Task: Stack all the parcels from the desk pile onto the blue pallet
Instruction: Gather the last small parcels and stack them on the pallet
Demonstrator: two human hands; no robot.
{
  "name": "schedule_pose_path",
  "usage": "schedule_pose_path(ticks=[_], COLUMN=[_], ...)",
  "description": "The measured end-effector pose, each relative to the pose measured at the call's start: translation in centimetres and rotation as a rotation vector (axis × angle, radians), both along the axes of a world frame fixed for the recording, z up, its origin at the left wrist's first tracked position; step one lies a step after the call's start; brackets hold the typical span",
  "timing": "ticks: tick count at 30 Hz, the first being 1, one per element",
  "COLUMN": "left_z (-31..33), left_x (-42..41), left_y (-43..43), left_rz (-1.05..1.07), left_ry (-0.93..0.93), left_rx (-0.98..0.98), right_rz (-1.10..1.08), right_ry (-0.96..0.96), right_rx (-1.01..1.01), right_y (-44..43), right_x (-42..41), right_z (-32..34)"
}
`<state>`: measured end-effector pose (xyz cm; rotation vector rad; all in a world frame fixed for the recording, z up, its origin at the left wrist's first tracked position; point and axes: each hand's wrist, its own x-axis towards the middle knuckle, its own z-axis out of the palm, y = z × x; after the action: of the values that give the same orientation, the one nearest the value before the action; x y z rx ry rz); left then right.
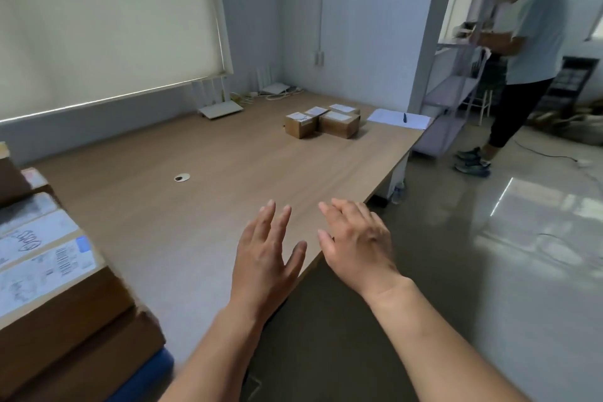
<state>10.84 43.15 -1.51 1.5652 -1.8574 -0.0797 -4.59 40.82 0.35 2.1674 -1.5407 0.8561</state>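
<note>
Parcels (321, 122) well beyond left hand (264, 258); right hand (357, 245) likewise

Brown parcels (321, 122) — blue pallet (146, 375)

A single wide-angle view from the wearer's head looks forward and down across a desk (195, 147). The left hand (266, 258) and right hand (357, 243) sit close, below centre. Small parcels (321, 122) lie far off, and stacked boxes (65, 303) crowd the near left edge.
</note>
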Motion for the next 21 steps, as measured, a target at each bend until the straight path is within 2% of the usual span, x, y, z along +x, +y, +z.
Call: schedule_pose_path(ticks=[12, 21], left_z=[0.7, -0.2], left_x=[-5.2, -6.6], left_y=[-20.6, -29.7], left_rz=[0.046, 0.092], left_ry=[0.027, 0.004], left_rx=[0.058, 0.111], right_rz=[0.014, 0.073], right_ry=[0.059, 0.025], right_rx=[0.036, 0.077], right_y=[-20.4, -30.8], right_x=[-4.9, -6.7], right_z=[0.6, -0.7])
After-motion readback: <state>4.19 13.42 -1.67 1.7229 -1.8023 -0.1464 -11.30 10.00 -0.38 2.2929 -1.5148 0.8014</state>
